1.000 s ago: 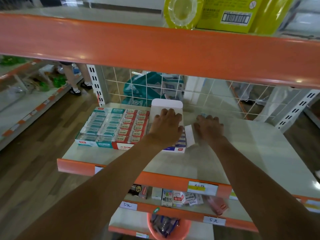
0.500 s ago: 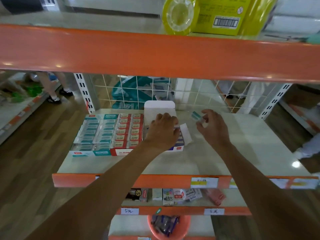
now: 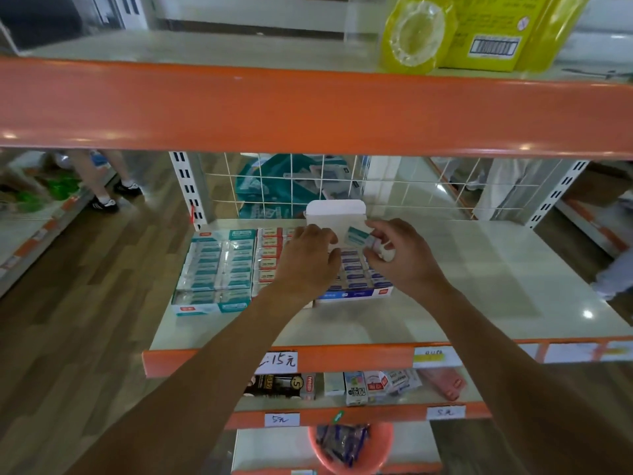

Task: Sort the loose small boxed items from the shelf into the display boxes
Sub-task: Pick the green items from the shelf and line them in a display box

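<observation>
Three display boxes stand side by side on the pale shelf point(image 3: 479, 286): a teal one point(image 3: 212, 269) at left, a red one point(image 3: 270, 258) in the middle, and a blue one point(image 3: 356, 296) with a raised white lid point(image 3: 335, 214). My left hand point(image 3: 308, 258) rests on the seam between the red and blue boxes, fingers bent over the items inside. My right hand point(image 3: 400, 255) hovers over the blue box and pinches a small teal-and-white boxed item point(image 3: 358, 236) between thumb and fingers.
An orange beam point(image 3: 308, 111) of the upper shelf crosses overhead, with yellow packages point(image 3: 462, 32) on it. A wire grid point(image 3: 308, 183) backs the shelf. Lower shelves hold small goods point(image 3: 359, 385) and an orange basket point(image 3: 349, 447). A person's legs point(image 3: 102, 186) stand in the left aisle.
My right hand picked the small teal item up off the shelf and carried it left, over the blue box. My left hand stayed on the boxes. The camera tilted lower.
</observation>
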Demonstrator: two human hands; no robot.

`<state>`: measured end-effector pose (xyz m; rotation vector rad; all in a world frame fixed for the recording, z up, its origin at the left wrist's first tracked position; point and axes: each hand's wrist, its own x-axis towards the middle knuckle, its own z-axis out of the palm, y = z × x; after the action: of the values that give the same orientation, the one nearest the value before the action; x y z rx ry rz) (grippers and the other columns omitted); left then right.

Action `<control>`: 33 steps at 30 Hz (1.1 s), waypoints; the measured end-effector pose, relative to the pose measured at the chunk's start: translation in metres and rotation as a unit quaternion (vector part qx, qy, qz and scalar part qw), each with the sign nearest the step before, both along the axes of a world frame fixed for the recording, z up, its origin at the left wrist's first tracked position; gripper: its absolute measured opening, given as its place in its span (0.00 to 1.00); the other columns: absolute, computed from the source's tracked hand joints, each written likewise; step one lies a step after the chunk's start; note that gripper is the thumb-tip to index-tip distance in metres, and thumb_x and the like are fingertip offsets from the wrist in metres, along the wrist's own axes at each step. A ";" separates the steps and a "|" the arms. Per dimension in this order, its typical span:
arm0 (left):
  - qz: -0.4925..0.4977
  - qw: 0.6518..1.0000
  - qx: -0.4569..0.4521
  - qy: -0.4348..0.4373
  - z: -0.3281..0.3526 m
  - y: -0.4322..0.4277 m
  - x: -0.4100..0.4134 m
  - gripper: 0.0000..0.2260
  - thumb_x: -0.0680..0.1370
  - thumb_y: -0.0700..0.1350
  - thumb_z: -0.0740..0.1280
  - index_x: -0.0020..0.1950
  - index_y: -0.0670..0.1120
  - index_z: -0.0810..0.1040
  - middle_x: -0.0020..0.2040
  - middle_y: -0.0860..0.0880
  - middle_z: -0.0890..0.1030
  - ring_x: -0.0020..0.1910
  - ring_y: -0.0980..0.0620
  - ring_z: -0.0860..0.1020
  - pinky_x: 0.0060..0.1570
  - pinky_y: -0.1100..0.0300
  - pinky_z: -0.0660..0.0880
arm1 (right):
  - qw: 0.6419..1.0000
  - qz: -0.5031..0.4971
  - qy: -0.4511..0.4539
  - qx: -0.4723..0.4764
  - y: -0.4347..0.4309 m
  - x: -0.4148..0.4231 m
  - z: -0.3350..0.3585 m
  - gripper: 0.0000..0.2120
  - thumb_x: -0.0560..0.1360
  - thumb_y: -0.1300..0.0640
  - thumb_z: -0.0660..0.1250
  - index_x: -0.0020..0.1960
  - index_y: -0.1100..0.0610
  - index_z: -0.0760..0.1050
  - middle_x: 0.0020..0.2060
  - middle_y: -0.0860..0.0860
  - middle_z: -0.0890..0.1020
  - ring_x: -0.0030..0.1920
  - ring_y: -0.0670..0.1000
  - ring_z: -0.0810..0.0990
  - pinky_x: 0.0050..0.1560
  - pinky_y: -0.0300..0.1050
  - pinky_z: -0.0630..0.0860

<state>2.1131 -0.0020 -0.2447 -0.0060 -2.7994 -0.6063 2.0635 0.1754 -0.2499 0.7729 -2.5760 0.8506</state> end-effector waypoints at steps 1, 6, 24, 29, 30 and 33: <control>0.003 1.000 0.001 -0.002 -0.002 -0.004 0.001 0.12 0.80 0.48 0.60 0.61 0.47 0.74 0.62 0.48 0.74 0.62 0.49 0.68 0.62 0.55 0.69 | 1.000 0.008 -0.002 0.000 -0.005 0.002 0.000 0.22 0.71 0.60 0.74 0.64 0.59 0.74 0.52 0.57 0.79 0.51 0.53 0.78 0.50 0.47 0.80; 0.012 1.000 0.006 0.004 -0.008 -0.023 0.008 0.11 0.80 0.49 0.61 0.59 0.47 0.75 0.61 0.48 0.76 0.61 0.49 0.71 0.63 0.56 0.69 | 0.999 0.039 -0.008 0.012 -0.028 0.011 0.003 0.23 0.70 0.62 0.74 0.64 0.61 0.75 0.54 0.59 0.78 0.55 0.57 0.79 0.53 0.51 0.81; 0.012 0.993 0.121 0.009 -0.003 -0.085 0.026 0.11 0.79 0.43 0.62 0.59 0.44 0.78 0.57 0.46 0.78 0.57 0.50 0.73 0.57 0.62 0.69 | 0.982 0.012 -0.179 -0.053 -0.117 0.026 0.011 0.06 0.75 0.51 0.70 0.49 0.50 0.75 0.40 0.41 0.78 0.41 0.41 0.77 0.40 0.31 0.70; 0.019 0.992 0.124 0.005 0.000 -0.106 0.029 0.13 0.79 0.44 0.64 0.63 0.45 0.76 0.59 0.47 0.76 0.60 0.49 0.71 0.59 0.58 0.70 | 0.966 0.018 -0.244 -0.086 -0.135 0.025 0.018 0.20 0.75 0.60 0.69 0.63 0.45 0.71 0.50 0.44 0.79 0.45 0.41 0.79 0.37 0.29 0.73; 0.021 0.992 0.125 0.005 0.001 -0.109 0.029 0.13 0.79 0.44 0.64 0.63 0.45 0.75 0.59 0.47 0.76 0.60 0.49 0.70 0.59 0.57 0.71 | 0.964 0.021 -0.248 -0.089 -0.137 0.026 0.020 0.22 0.74 0.61 0.69 0.64 0.44 0.72 0.50 0.45 0.79 0.45 0.42 0.80 0.36 0.29 0.74; 0.027 0.992 0.125 0.003 0.001 -0.120 0.030 0.13 0.79 0.44 0.64 0.63 0.46 0.75 0.59 0.48 0.75 0.60 0.50 0.69 0.59 0.58 0.71 | 0.958 0.017 -0.266 -0.103 -0.143 0.026 0.022 0.20 0.74 0.62 0.69 0.61 0.45 0.75 0.49 0.46 0.80 0.40 0.40 0.81 0.35 0.30 0.75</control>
<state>2.1434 -0.1216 -0.2438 0.1188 -2.6885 -0.9362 2.0893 0.0320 -0.2283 0.5860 -2.8542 1.4840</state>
